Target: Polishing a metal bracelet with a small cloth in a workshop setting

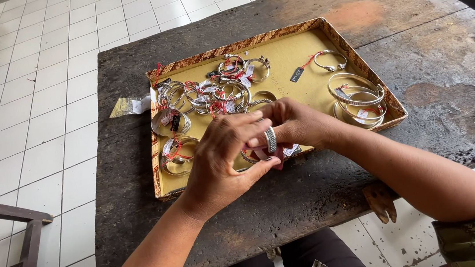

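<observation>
Both forearms reach in from the near edge and meet over the near rim of the tray. Left hand arched, palm down, fingers closed on a silver bangle pinched upright between thumb and forefinger. Right hand curled just behind it, fingers closed on the same bangle with a dark red cloth beneath. Loose bangles heaped far-left in tray; larger bangles stacked at right. Tray sits on dark wooden bench.

Dark wooden table, patterned tray
</observation>
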